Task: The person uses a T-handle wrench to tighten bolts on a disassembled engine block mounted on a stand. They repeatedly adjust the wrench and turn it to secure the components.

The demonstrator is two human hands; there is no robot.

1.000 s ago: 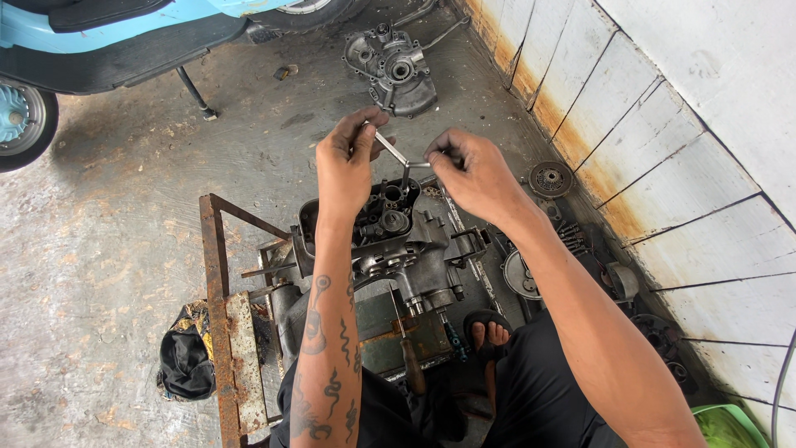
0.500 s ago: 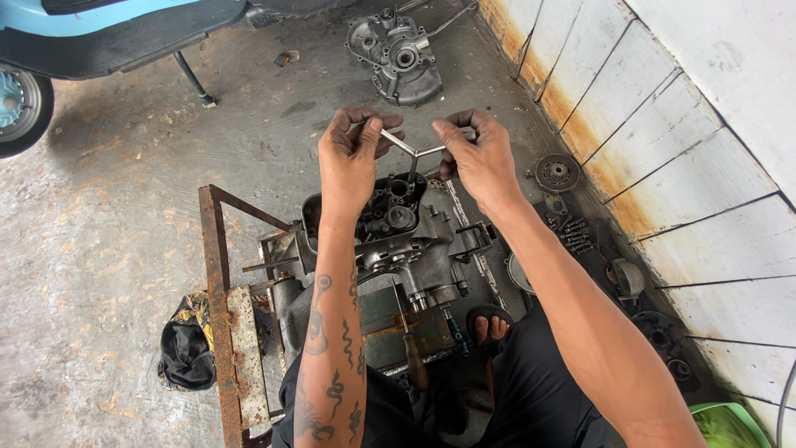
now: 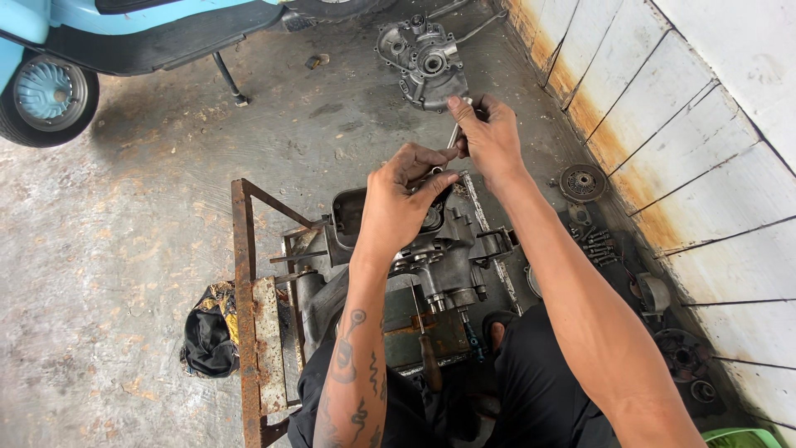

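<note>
Hands worked above engine case (image 3: pixel 439 257) on rusty stand (image 3: pixel 245 274). Right hand (image 3: pixel 489 137) closed on slim metal tool (image 3: pixel 454 134); left hand (image 3: pixel 402 203) pinched its lower end. Tool judged stiff, light, oily-slick; best gripped along shaft.

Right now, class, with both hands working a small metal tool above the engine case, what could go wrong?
1. The thin metal tool held by the right hand could slip and drop into the open engine case.
2. The left hand sits close to the tool tip and might get pinched.
3. Loose bolts lie by the wall and could scatter.
</note>
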